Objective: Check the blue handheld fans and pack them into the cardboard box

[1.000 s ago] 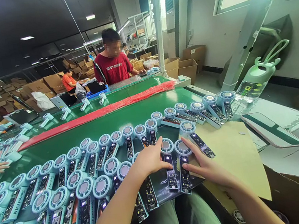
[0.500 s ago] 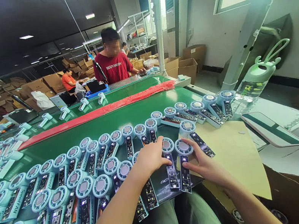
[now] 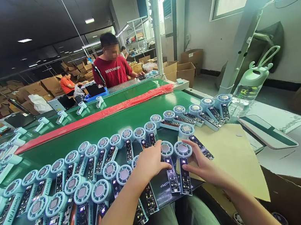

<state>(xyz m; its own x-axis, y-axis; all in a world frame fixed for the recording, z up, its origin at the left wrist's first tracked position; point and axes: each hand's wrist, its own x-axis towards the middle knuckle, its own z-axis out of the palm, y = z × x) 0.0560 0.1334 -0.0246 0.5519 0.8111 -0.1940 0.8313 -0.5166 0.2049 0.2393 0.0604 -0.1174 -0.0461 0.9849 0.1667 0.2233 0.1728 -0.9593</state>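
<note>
Rows of pale blue handheld fans with round heads and exposed circuit boards lie on a green conveyor belt (image 3: 128, 120). My left hand (image 3: 148, 163) rests palm down on the fans at the near edge, its thumb against one fan (image 3: 169, 165). My right hand (image 3: 203, 165) lies flat beside a second fan (image 3: 183, 165), with its fingers spread and touching that fan's board. Neither hand grips anything.
A brown cardboard sheet (image 3: 231, 156) lies under my right hand. A pale green water bottle (image 3: 252, 79) and a white device (image 3: 267, 130) sit at the right. A red strip (image 3: 95, 116) runs along the belt. A person in a red shirt (image 3: 112, 70) sits across it.
My hands stay on the same two fans. My right hand's fingers have slid slightly closer to the fan. Another person's hand at the far left has left the view.
</note>
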